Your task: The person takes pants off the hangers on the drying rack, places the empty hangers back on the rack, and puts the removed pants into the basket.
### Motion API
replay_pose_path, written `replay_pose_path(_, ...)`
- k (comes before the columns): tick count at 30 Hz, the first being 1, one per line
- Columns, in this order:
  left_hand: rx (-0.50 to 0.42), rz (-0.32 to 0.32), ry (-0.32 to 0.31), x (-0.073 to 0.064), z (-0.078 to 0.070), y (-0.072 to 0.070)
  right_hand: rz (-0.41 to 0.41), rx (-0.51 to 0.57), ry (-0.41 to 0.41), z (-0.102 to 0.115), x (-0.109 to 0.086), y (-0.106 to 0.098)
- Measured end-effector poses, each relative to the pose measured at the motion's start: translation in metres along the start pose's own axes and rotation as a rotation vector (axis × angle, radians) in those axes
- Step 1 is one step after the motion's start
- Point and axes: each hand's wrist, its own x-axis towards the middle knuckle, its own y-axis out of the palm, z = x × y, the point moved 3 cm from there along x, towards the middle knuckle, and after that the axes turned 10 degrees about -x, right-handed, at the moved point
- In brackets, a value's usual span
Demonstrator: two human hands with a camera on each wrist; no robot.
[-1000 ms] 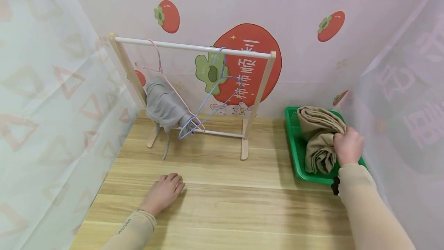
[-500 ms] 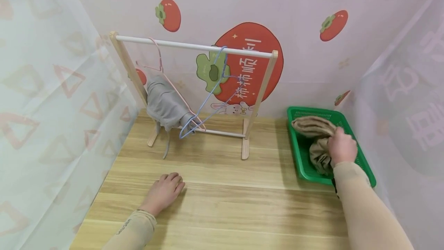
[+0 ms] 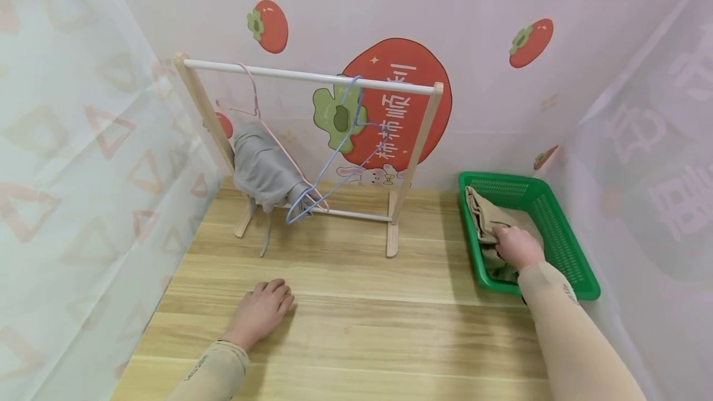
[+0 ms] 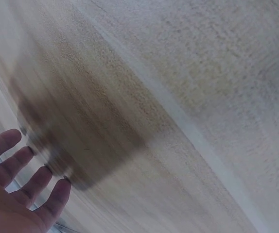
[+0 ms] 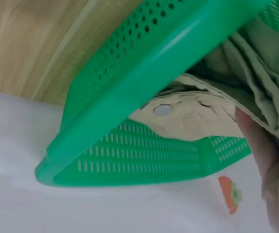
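In the head view my right hand [image 3: 519, 246] reaches into the green plastic basket [image 3: 590, 286] and pinches a folded khaki garment [image 3: 492, 212] lying against the basket's left side. Up close in the right wrist view, the cloth [image 5: 188, 114] shows layered edges and a pale round spot, with a finger [image 5: 256, 138] pressed along it. Part of the garment is hidden under that hand. My left hand [image 3: 260, 311] rests at the front left of the wooden table, fingers loosely bent. Its spread fingers [image 4: 35, 184] hold nothing in the left wrist view.
A small clothes rack [image 3: 312, 76] stands at the back left. From it hang a pink hanger [image 3: 278, 144] with a grey garment [image 3: 262, 166] and a bare blue hanger [image 3: 334, 156]. Printed cloth walls [image 3: 473, 11] enclose the table [image 3: 356, 339] behind and at both sides.
My right hand has moved left and lower into the basket with the khaki garment, which now lies flatter along the left side. The left hand has stayed put.
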Motion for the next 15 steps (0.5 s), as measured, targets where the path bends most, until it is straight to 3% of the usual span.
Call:
replay_pose_path(3,0.011,-0.003,0.007,-0.001,0.001,0.0,0.078,0.002,-0.032,0.005,0.001,0.005)
replay_pose_path(15,0.013,0.036,-0.002,-0.003,0.003,-0.001,0.284,-0.007,-0.012,0.01,0.001,0.015)
